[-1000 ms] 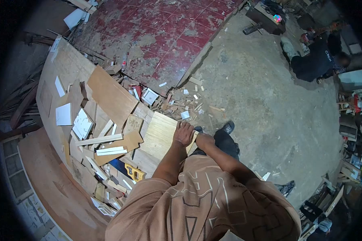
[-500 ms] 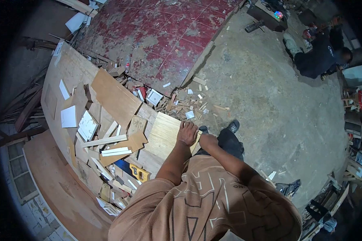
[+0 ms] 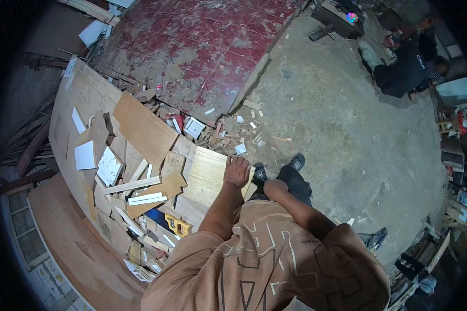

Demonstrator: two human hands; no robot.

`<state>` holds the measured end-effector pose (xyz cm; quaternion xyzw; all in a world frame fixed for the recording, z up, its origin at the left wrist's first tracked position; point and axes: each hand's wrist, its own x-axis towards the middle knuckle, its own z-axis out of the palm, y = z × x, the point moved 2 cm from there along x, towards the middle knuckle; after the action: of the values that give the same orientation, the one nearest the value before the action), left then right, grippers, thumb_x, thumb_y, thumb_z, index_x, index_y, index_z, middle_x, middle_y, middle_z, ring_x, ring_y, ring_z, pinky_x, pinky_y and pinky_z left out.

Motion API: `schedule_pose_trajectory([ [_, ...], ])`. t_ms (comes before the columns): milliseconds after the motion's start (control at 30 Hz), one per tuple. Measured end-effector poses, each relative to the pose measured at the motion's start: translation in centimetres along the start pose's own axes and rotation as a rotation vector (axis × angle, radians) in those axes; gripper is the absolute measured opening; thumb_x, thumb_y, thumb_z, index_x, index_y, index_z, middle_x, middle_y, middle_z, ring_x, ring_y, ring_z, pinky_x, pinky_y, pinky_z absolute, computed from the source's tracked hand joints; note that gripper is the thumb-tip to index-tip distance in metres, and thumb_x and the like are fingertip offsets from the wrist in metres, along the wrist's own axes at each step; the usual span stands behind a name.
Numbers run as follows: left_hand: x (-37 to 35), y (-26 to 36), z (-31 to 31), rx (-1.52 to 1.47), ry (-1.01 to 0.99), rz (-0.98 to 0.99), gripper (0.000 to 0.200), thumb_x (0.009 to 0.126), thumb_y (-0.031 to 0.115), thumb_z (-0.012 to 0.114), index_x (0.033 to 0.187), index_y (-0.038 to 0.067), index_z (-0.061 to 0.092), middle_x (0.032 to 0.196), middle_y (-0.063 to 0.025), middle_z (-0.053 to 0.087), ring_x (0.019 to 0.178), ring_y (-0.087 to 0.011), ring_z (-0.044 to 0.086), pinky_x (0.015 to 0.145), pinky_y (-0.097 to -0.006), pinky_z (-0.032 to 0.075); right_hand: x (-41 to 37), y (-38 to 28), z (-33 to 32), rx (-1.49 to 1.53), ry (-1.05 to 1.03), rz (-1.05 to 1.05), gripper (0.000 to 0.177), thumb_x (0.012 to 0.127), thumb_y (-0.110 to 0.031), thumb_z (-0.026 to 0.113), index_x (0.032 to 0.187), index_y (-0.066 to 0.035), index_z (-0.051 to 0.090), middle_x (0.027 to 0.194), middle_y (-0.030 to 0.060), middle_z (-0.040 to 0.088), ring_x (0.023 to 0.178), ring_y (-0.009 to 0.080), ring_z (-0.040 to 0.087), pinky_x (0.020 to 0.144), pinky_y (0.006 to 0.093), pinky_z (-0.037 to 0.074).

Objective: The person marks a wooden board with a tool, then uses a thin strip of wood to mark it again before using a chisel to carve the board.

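Observation:
A pale plywood piece (image 3: 207, 176) lies at the near right end of the cluttered work board. My left hand (image 3: 237, 171) rests on its right part, palm down with the fingers over the far edge. Close to the board's right edge, by my knees, is my right hand (image 3: 275, 189); its fingers are curled underneath and out of sight, so what it holds cannot be made out. A thin light strip shows between the two hands. A saw with a yellow handle (image 3: 177, 225) lies to the left of my left forearm.
Wood offcuts, white pieces (image 3: 85, 155) and a brown sheet (image 3: 146, 129) cover the work board (image 3: 101, 83). Scraps are strewn on the concrete floor (image 3: 327, 114) beyond it. A person in dark clothes (image 3: 404, 72) is low down at the upper right.
My right hand has moved down and to the right, away from my left hand and the plywood edge. My left hand stays on the plywood. The whole view has shifted slightly.

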<state>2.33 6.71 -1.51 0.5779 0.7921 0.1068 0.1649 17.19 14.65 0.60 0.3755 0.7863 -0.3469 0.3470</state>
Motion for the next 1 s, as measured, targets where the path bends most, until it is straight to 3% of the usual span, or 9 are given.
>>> schedule_pose_trajectory([
  [100,-1.3,0.2,0.1,0.024,0.020,0.016,0.024,0.090,0.030,0.050,0.097,0.008,0.058,0.099,-0.0122,0.055,0.106,-0.0294,0.050,0.104,-0.0511,0.026,-2.3,2.4,0.1,-0.060,-0.077,0.036,0.029,0.086,-0.014,0.047,0.098,-0.002,0.071,0.105,0.0237,0.067,0.098,0.0384,0.066,0.081,0.0471,0.053],
  [167,-0.7,0.2,-0.4,0.002,0.001,0.003,0.024,0.089,0.030,0.050,0.097,0.008,0.058,0.099,-0.0123,0.055,0.107,-0.0292,0.050,0.103,-0.0512,0.026,-3.6,3.5,-2.0,-0.062,-0.001,0.084,0.030,0.087,-0.017,0.048,0.101,-0.003,0.071,0.108,0.0204,0.067,0.101,0.0365,0.065,0.084,0.0457,0.053],
  [367,-0.7,0.0,0.3,0.059,0.056,0.019,0.023,0.090,0.029,0.051,0.097,0.007,0.056,0.100,-0.0131,0.055,0.106,-0.0300,0.050,0.103,-0.0534,0.026,-4.4,6.7,-7.5,-0.048,0.095,0.141,0.030,0.084,-0.018,0.052,0.103,-0.001,0.068,0.108,0.0234,0.066,0.101,0.0380,0.065,0.085,0.0468,0.052],
  [600,2.0,2.3,-0.2,-0.005,0.041,0.282,0.025,0.090,0.026,0.051,0.101,0.004,0.055,0.102,-0.0174,0.056,0.104,-0.0335,0.051,0.101,-0.0548,0.030,-4.1,6.6,-10.7,0.010,0.241,0.088,0.035,0.084,-0.021,0.055,0.112,-0.001,0.061,0.108,0.0251,0.065,0.103,0.0400,0.063,0.090,0.0476,0.049],
  [700,4.0,4.7,-1.5,-0.037,0.109,0.350,0.030,0.091,0.032,0.051,0.101,0.004,0.056,0.102,-0.0161,0.056,0.104,-0.0330,0.051,0.099,-0.0490,0.033,-4.8,5.3,-12.4,0.050,0.347,0.014,0.038,0.084,-0.024,0.059,0.114,-0.001,0.059,0.106,0.0257,0.065,0.102,0.0406,0.063,0.089,0.0482,0.049],
  [867,3.8,6.0,-7.5,-0.069,0.142,0.162,0.030,0.090,0.035,0.054,0.097,0.007,0.055,0.102,-0.0138,0.056,0.104,-0.0314,0.051,0.092,-0.0482,0.035,-4.3,4.4,-13.8,0.087,0.429,-0.136,0.036,0.084,-0.027,0.062,0.107,0.001,0.058,0.101,0.0265,0.065,0.098,0.0423,0.062,0.085,0.0486,0.049],
  [933,2.9,5.0,-9.1,-0.249,0.496,0.037,0.028,0.092,0.034,0.051,0.095,0.007,0.054,0.097,-0.0146,0.055,0.094,-0.0327,0.054,0.083,-0.0468,0.039,-3.8,4.1,-14.1,0.094,0.424,-0.203,0.035,0.084,-0.027,0.062,0.104,0.001,0.058,0.098,0.0265,0.065,0.096,0.0429,0.062,0.083,0.0485,0.049],
  [967,2.8,4.8,-9.7,-0.239,0.515,0.015,0.028,0.092,0.034,0.051,0.095,0.007,0.054,0.097,-0.0146,0.055,0.094,-0.0327,0.054,0.083,-0.0468,0.039,-3.4,3.9,-14.0,0.113,0.422,-0.269,0.034,0.084,-0.028,0.062,0.100,0.002,0.058,0.096,0.0266,0.065,0.094,0.0433,0.062,0.081,0.0484,0.049],
  [1000,2.5,4.3,-10.8,-0.497,0.527,-0.265,0.027,0.093,0.033,0.049,0.096,0.006,0.052,0.093,-0.0146,0.055,0.087,-0.0337,0.054,0.077,-0.0454,0.041,-3.0,3.7,-14.1,0.132,0.416,-0.336,0.033,0.084,-0.028,0.062,0.097,0.002,0.058,0.094,0.0266,0.064,0.092,0.0437,0.062,0.080,0.0483,0.048],
])
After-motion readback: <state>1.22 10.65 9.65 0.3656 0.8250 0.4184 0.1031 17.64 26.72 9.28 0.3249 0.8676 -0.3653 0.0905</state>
